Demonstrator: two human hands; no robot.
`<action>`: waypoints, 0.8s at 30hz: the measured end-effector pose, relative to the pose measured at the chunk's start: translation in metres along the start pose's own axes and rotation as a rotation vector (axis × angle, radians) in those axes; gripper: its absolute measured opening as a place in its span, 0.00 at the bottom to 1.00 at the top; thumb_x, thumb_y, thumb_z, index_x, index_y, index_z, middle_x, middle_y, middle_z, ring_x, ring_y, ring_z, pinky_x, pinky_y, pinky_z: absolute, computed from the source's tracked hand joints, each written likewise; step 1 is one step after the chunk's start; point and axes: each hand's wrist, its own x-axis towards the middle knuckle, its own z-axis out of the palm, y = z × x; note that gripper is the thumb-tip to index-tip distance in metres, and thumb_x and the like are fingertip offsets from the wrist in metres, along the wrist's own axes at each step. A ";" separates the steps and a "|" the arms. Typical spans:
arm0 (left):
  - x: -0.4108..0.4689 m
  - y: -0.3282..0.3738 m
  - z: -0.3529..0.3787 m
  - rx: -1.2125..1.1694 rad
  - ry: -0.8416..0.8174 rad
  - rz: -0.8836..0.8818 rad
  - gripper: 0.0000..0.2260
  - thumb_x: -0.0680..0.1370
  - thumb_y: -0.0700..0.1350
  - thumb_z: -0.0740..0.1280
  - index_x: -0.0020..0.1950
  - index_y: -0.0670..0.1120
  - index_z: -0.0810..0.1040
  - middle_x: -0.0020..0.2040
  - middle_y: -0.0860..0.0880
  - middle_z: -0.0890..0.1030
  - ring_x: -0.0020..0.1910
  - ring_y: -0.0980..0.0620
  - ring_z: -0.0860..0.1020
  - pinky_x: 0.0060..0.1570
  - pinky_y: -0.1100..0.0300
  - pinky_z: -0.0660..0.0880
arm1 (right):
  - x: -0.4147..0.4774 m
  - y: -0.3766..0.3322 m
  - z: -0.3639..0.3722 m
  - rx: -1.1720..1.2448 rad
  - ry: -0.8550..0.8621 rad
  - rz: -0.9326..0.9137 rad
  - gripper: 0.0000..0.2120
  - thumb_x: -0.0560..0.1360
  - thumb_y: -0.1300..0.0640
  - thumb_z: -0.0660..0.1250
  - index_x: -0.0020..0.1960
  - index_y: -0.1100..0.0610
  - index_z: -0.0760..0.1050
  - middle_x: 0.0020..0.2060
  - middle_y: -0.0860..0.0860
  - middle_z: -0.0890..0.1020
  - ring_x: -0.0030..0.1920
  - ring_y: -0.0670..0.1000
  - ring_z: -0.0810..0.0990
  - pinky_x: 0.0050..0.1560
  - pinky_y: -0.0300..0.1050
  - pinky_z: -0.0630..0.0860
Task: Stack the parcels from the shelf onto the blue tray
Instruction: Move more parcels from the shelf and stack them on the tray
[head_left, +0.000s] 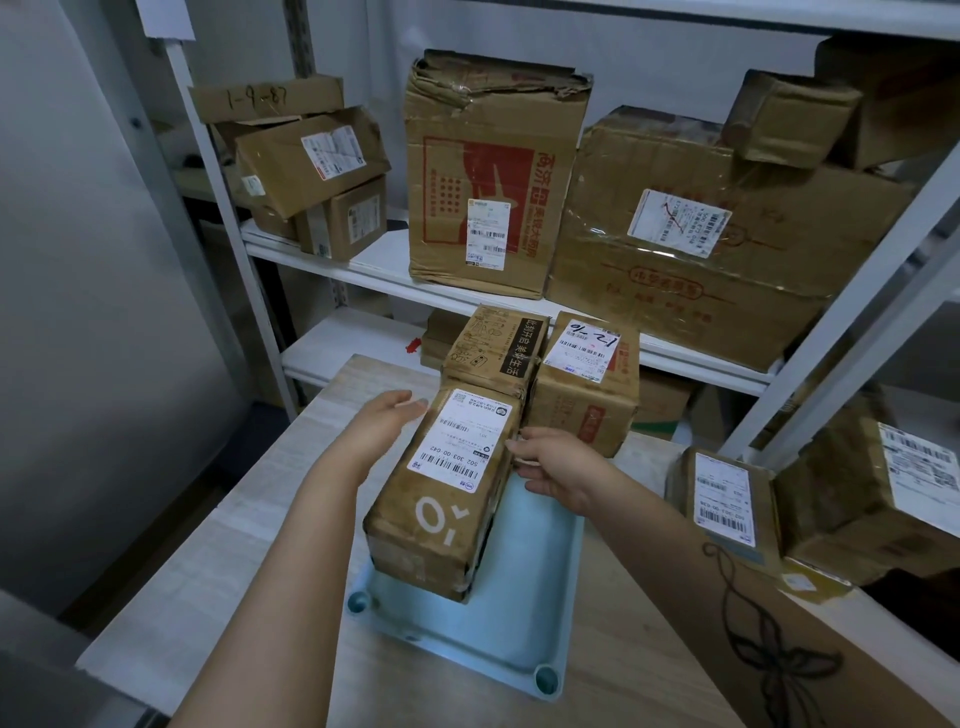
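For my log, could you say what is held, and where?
The nearest parcel on the blue tray, left hand and right hand against its sides, far end.

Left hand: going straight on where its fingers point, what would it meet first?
Probably the labelled parcel on the blue tray: the left hand points at its far left edge, nearly touching.

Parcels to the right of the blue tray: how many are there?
2. A flat parcel with a white label lies nearest the tray; a bulkier parcel sits beyond it at the picture's edge. More may be hidden beneath or out of view.
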 end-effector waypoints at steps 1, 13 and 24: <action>0.000 0.004 0.003 0.000 0.051 0.038 0.22 0.79 0.51 0.62 0.71 0.49 0.66 0.70 0.46 0.70 0.67 0.44 0.70 0.67 0.48 0.66 | -0.001 0.000 -0.002 -0.001 0.000 -0.003 0.23 0.78 0.57 0.65 0.71 0.57 0.66 0.60 0.53 0.75 0.54 0.51 0.74 0.47 0.42 0.72; -0.007 0.044 0.050 -0.073 0.159 0.412 0.10 0.79 0.40 0.62 0.58 0.47 0.78 0.55 0.50 0.79 0.56 0.53 0.76 0.57 0.59 0.71 | -0.021 -0.006 -0.031 0.000 -0.089 -0.162 0.10 0.81 0.54 0.59 0.53 0.50 0.79 0.54 0.53 0.81 0.45 0.45 0.80 0.45 0.38 0.74; -0.021 0.080 0.116 -0.284 0.126 0.532 0.11 0.77 0.37 0.64 0.47 0.52 0.79 0.46 0.51 0.81 0.52 0.48 0.79 0.58 0.53 0.75 | -0.039 0.004 -0.083 0.236 0.135 -0.234 0.14 0.82 0.52 0.55 0.44 0.54 0.76 0.42 0.50 0.83 0.38 0.46 0.80 0.44 0.41 0.75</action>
